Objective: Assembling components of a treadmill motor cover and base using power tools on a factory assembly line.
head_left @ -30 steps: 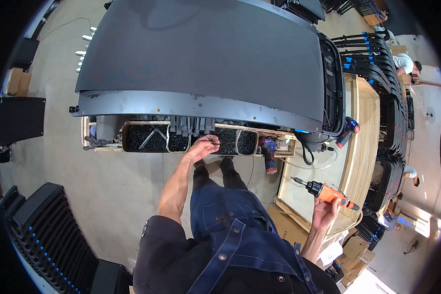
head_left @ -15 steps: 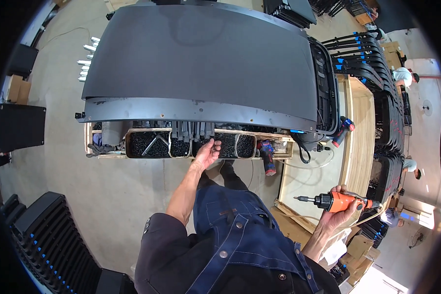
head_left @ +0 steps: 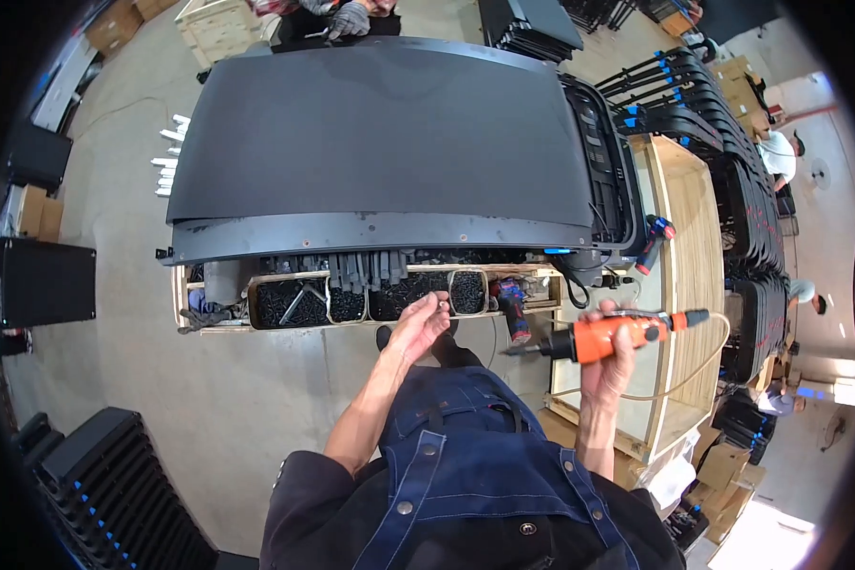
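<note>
My right hand [head_left: 610, 359] is wrapped round an orange and black air screwdriver [head_left: 594, 339], its bit pointing left and a pale hose trailing from its right end. Near the front rim of the screw bins, my left hand [head_left: 420, 328] has its fingertips pinched together; whatever is between them is too small to make out. Beyond it lie wooden-edged bins of small black screws [head_left: 410, 296], with a bent metal tool [head_left: 306, 298] lying in the left one. Above the bins, a large dark grey panel [head_left: 380, 142] rests with its near edge strip facing me.
Grey bars [head_left: 369, 270] jut out under the panel's edge. A red and blue cordless driver [head_left: 511, 309] hangs right of the bins, another [head_left: 654, 244] farther right beside a wooden crate [head_left: 682, 294]. Across the panel, a co-worker's gloved hand [head_left: 350, 19] shows. Black frames [head_left: 114, 475] are stacked lower left.
My right hand has swung the screwdriver leftward and away from my body. The left hand has shifted right, off the bins, fingers pinched. A co-worker's gloved hand has come into view beyond the panel.
</note>
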Tool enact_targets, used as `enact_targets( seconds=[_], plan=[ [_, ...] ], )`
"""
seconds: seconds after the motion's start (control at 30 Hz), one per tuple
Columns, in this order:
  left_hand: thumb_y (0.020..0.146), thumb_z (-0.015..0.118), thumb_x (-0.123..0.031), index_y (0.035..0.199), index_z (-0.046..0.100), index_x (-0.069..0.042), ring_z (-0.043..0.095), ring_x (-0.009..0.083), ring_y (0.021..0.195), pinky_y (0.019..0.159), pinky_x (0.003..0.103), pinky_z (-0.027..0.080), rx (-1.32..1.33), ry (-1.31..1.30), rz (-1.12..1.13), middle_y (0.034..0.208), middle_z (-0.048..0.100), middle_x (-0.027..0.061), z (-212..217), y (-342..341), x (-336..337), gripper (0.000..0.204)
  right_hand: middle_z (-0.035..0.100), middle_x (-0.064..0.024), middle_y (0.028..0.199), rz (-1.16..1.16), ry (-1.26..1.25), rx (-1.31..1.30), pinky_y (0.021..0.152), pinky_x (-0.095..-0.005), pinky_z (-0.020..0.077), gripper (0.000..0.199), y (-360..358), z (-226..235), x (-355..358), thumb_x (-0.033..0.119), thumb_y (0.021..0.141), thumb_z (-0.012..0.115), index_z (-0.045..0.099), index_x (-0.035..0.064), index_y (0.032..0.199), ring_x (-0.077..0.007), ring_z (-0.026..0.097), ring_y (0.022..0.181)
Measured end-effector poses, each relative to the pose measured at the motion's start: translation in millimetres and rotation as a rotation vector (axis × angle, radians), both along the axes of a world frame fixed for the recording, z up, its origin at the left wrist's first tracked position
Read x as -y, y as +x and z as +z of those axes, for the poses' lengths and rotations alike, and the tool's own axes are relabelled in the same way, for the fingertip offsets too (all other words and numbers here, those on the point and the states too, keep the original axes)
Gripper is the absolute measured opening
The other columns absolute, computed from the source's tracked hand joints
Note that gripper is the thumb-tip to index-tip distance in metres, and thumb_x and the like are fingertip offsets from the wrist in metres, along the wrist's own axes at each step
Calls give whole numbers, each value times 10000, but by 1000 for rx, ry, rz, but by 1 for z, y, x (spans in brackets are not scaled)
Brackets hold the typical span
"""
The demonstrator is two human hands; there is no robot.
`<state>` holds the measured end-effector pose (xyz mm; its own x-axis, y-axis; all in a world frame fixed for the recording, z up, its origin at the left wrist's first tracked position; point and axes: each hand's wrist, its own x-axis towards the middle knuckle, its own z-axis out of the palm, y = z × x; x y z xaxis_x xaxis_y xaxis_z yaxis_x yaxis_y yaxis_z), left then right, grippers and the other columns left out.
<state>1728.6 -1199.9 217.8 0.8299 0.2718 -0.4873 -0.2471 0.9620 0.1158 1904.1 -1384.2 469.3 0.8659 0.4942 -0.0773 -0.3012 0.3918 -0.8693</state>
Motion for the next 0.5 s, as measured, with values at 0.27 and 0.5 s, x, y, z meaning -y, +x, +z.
enact_targets(
  seconds=[0.27, 0.5],
  plan=[
    [1049, 634, -249, 1188, 661, -41, 736, 205, 886, 836, 355, 646, 113, -108, -11, 1021, 726, 102, 92, 27, 37, 252, 635, -95, 1200, 26, 79, -4, 1108, -459, 449, 580, 17, 2, -35, 125, 893, 779, 482, 79, 1391, -221, 629, 1054],
    [1036, 655, -304, 1106, 674, -61, 722, 184, 912, 852, 347, 636, 55, -130, 5, 979, 707, 78, 124, 82, 51, 255, 650, -133, 1194, -34, 88, 38, 1059, -515, 512, 491, 65, -9, -19, 91, 884, 763, 542, 74, 1321, -266, 677, 1052]
  ],
)
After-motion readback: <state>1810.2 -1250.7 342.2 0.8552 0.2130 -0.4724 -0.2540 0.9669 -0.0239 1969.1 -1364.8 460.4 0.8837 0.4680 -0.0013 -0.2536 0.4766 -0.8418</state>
